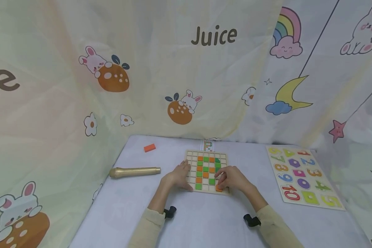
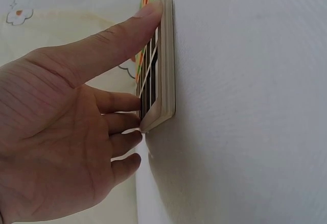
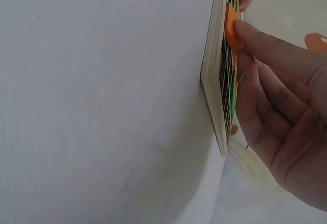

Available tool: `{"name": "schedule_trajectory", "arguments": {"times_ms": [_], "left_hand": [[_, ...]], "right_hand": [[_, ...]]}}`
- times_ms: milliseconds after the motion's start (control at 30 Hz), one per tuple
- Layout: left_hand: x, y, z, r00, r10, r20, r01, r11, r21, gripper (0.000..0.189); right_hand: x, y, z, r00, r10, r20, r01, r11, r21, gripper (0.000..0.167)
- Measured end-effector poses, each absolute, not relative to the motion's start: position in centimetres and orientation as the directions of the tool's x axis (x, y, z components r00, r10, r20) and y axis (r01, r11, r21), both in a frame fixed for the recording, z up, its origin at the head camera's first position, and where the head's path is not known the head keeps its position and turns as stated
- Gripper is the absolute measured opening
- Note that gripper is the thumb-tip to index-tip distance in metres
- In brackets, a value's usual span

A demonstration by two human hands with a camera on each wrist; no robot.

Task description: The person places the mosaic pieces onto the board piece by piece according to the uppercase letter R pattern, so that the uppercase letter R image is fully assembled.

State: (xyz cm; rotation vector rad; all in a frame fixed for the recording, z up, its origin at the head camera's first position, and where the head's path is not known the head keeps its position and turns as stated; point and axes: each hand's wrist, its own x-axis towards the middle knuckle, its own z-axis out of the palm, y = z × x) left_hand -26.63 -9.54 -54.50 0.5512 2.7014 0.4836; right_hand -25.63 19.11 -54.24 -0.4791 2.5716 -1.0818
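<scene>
A wooden grid board [image 1: 209,192] lies on the table between the hands, with orange and green tiles [image 1: 206,169] set in several of its squares. My left hand [image 1: 179,176] rests at the board's left side, fingers spread; its thumb [image 2: 148,12] lies on the near edge and the fingertips reach the left edge. Over the lower right of the board, my right hand [image 1: 235,178] pinches an orange tile [image 3: 232,30] between thumb and finger. That tile is at the near right corner squares, partly tipped against the grid in the right wrist view.
Behind the board lies a small printed pattern card [image 1: 208,146]. To the left are a loose orange block [image 1: 149,148] and a gold microphone-shaped object [image 1: 134,172]. A number and shape puzzle board [image 1: 305,177] lies at the right. Printed cloth [image 1: 148,69] hangs around the table.
</scene>
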Motion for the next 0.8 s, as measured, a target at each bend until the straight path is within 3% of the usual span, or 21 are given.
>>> {"name": "schedule_trajectory", "arguments": {"times_ms": [500, 800], "left_hand": [[-26.8, -9.3, -54.7, -0.862, 0.434, -0.262, 0.316, 0.864, 0.392, 0.116], [-26.3, -9.7, -54.5, -0.866, 0.419, -0.273, 0.290, 0.866, 0.407, 0.116]], "right_hand": [[-25.2, 19.5, -54.6, -0.907, -0.379, -0.181, -0.155, 0.702, -0.695, 0.038], [-24.9, 20.3, -54.2, -0.917, -0.389, -0.093, -0.213, 0.672, -0.709, 0.033]]}}
